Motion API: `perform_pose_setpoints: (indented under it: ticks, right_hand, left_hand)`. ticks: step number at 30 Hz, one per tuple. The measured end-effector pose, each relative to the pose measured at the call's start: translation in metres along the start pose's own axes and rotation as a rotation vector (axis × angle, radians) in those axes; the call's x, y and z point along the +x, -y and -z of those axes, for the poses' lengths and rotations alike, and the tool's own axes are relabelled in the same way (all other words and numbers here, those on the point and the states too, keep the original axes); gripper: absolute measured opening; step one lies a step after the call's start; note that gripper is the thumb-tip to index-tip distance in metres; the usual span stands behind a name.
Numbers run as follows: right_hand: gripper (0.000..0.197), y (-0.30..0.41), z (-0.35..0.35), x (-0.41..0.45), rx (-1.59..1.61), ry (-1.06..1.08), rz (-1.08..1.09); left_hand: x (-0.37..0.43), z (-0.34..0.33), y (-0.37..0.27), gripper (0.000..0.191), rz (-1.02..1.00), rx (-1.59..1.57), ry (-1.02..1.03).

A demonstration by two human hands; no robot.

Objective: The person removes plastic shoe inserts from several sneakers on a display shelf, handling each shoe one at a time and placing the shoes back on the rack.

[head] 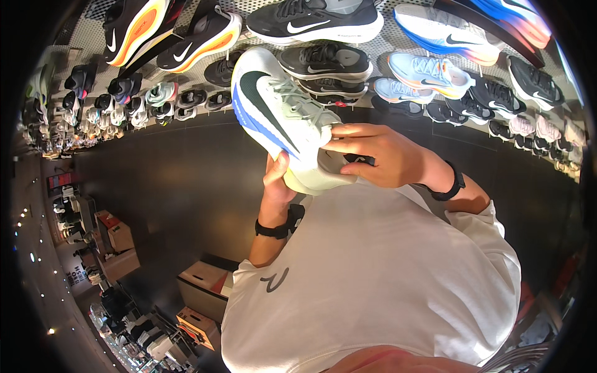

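Note:
A white Nike running shoe [298,112] with a large black swoosh and a blue side panel is held up in front of my chest. Its toe points up and away, and its pale yellow heel is nearest me. My left hand [280,179] grips it from the side near the heel, thumb on the midsole; its other fingers are largely hidden. At the ankle opening, my right hand [387,151] has its fingers on the tongue and its thumb against the collar. The grey lining shows inside. Both wrists wear black bands.
Ahead, a perforated display wall [261,9] carries rows of shoes, including a large black shoe [317,23] and a light blue shoe [429,72] close beyond my hands. Cardboard boxes [203,279] stand at the lower left, near clothing racks [149,333]. Dark floor [186,186] lies below.

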State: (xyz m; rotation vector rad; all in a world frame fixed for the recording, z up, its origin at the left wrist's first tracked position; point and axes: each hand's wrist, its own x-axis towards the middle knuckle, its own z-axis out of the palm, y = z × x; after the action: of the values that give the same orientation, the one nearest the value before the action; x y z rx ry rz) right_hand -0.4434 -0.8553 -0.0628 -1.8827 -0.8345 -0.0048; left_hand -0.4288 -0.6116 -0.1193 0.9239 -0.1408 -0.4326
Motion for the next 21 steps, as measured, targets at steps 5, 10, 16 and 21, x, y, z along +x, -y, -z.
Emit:
perform_pose_setpoints:
  ticks: [5, 10, 16, 21]
  right_hand:
    - [0.054, 0.000, -0.001, -0.004, -0.175, 0.083, -0.059]
    - [0.051, 0.004, -0.003, -0.004, -0.257, 0.148, -0.119]
    - [0.045, 0.000, -0.014, -0.014, -0.123, 0.391, -0.441]
    - [0.047, -0.011, -0.019, -0.025, 0.360, 0.113, -0.401]
  left_hand:
    - [-0.003, 0.001, 0.003, 0.073, 0.073, -0.048, 0.045]
    - [-0.005, -0.004, 0.002, 0.072, 0.089, -0.024, 0.017]
    - [-0.004, -0.004, 0.003, 0.069, 0.217, 0.040, 0.040]
    - [-0.005, 0.003, 0.013, 0.081, 0.256, 0.159, 0.044]
